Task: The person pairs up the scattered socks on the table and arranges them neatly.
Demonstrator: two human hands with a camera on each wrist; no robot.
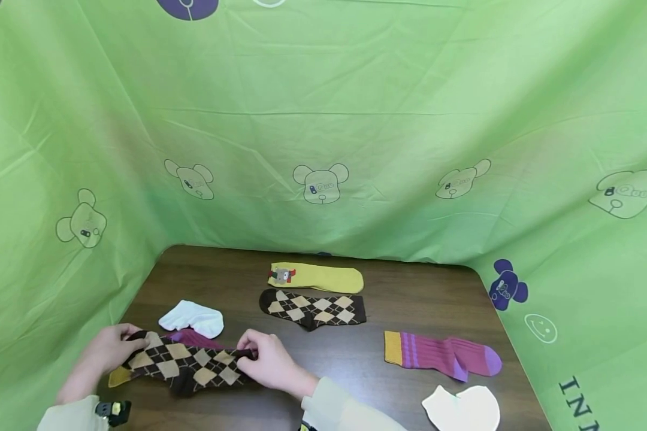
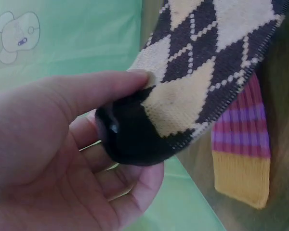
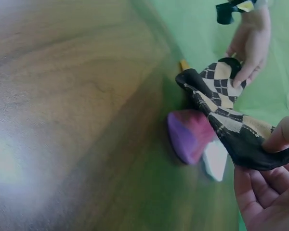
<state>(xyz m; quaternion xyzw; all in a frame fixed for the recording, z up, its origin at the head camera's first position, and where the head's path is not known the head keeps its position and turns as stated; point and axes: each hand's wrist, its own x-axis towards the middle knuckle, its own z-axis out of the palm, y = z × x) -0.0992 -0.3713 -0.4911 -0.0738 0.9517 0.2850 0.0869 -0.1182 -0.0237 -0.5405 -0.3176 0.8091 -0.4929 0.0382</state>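
A black, beige and grey argyle sock is stretched between both hands at the table's left front. My left hand pinches one dark end between thumb and fingers. The other dark end is held by my right hand, thumb on top and fingers beneath. Under this sock lies a purple sock, partly hidden, its mustard cuff sticking out near the left hand. Just behind is a white sock.
A matching argyle sock lies flat at mid-table, below a yellow sock. To the right are another purple sock and a white sock piece. Green cloth walls the brown wooden table.
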